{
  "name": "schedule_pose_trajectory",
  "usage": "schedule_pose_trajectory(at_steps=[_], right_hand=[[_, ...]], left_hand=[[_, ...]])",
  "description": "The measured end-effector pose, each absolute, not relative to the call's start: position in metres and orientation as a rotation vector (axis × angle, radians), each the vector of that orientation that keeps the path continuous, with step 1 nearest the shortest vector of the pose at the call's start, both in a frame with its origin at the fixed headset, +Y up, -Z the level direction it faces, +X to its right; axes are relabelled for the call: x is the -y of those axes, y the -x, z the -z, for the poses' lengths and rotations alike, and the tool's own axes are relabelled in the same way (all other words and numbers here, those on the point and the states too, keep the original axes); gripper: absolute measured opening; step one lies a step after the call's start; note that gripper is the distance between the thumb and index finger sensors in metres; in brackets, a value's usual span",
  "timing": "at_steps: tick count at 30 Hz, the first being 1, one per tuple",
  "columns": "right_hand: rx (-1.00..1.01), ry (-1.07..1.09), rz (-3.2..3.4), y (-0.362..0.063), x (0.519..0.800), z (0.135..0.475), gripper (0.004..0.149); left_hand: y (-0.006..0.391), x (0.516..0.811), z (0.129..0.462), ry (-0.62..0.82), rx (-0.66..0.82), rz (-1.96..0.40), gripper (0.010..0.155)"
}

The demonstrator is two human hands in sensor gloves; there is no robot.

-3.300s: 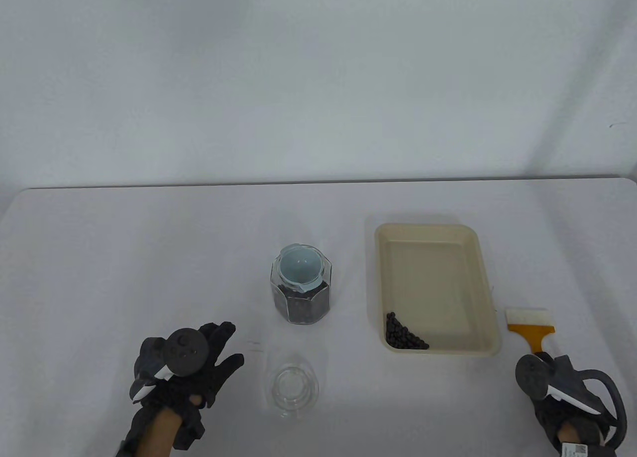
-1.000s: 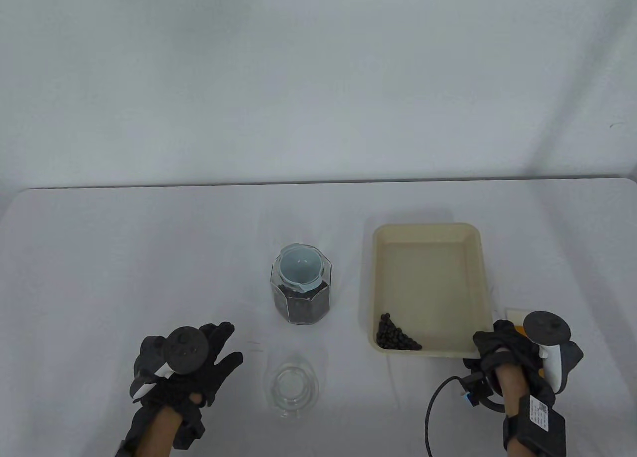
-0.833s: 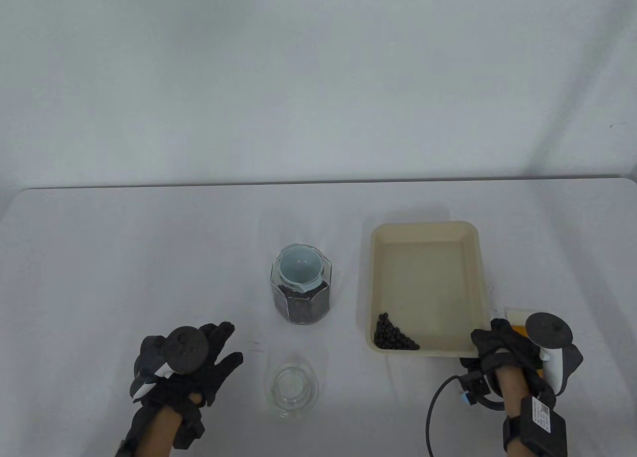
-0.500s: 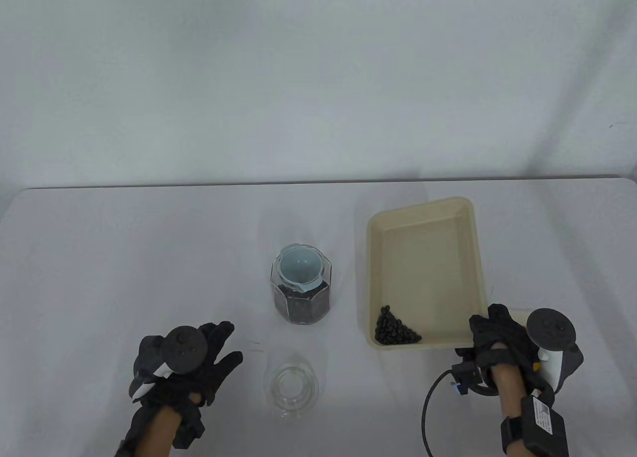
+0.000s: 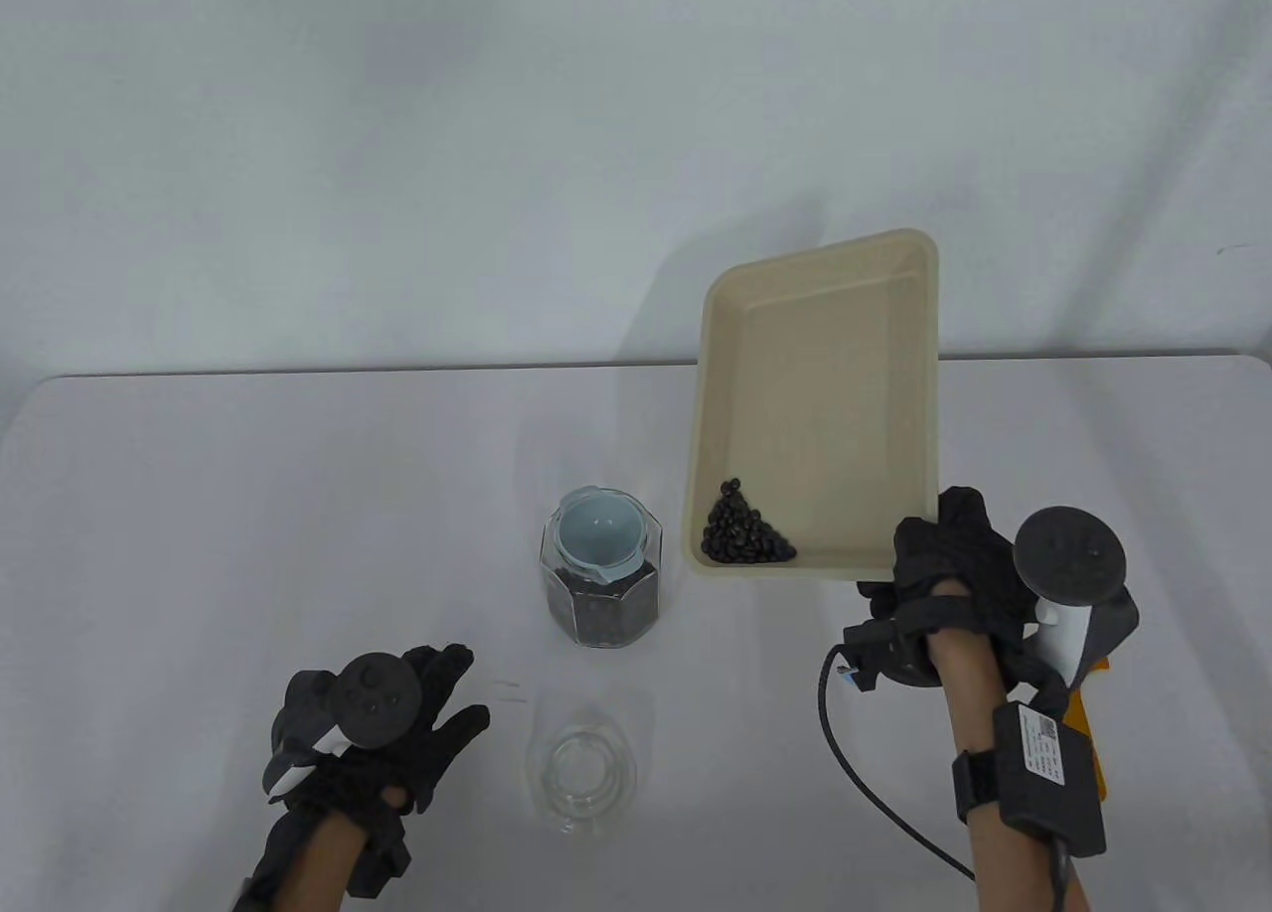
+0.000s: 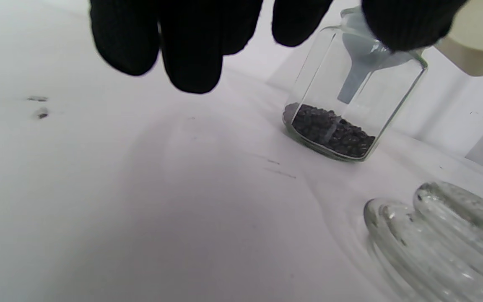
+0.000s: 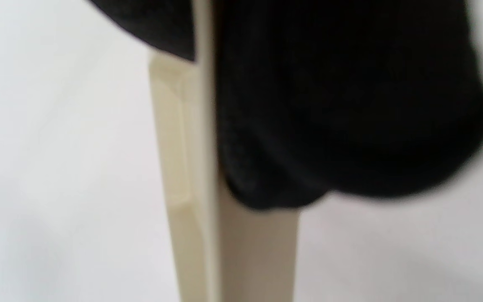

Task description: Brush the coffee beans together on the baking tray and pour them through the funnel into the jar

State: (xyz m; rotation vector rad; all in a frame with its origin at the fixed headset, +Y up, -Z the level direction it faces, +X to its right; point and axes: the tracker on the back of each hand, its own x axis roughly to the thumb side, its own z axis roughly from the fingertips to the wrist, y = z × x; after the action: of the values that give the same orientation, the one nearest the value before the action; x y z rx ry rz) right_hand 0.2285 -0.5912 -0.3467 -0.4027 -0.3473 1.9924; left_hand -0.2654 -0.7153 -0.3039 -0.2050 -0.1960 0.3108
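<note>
The beige baking tray hangs tilted above the table, right of the jar. My right hand grips its near right corner, fingers curled round the rim of the tray. A small heap of coffee beans lies in the tray's near left corner. The glass jar stands mid-table with a pale blue funnel in its mouth and beans in its bottom. My left hand rests on the table near left of the jar, fingers spread, holding nothing.
A clear glass lid lies on the table in front of the jar, right of my left hand. The orange-handled brush lies at the near right, mostly hidden under my right forearm. A cable hangs from my right wrist.
My right hand left the brush, took hold of the tray's near right corner and raised it off the table, tilting it and carrying it leftward. The left hand stayed still.
</note>
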Motion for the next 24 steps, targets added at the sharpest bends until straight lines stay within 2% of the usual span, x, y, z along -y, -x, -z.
schedule_pose_trajectory(at_steps=[5,12,24], right_hand=[[0.384,0.364,-2.08,-0.206,0.572,0.357,0.03],[0.399,0.312,-1.968,-0.18,0.568,0.366,0.031],[0.558,0.121,-2.095,-0.133,0.561,0.376,0.03]], left_hand=[[0.266,0.716,0.304,0.198,0.202,-0.315,0.074],[0.265,0.716,0.304,0.196,0.208,-0.319,0.074],[0.266,0.716,0.305,0.185,0.214,-0.329,0.074]])
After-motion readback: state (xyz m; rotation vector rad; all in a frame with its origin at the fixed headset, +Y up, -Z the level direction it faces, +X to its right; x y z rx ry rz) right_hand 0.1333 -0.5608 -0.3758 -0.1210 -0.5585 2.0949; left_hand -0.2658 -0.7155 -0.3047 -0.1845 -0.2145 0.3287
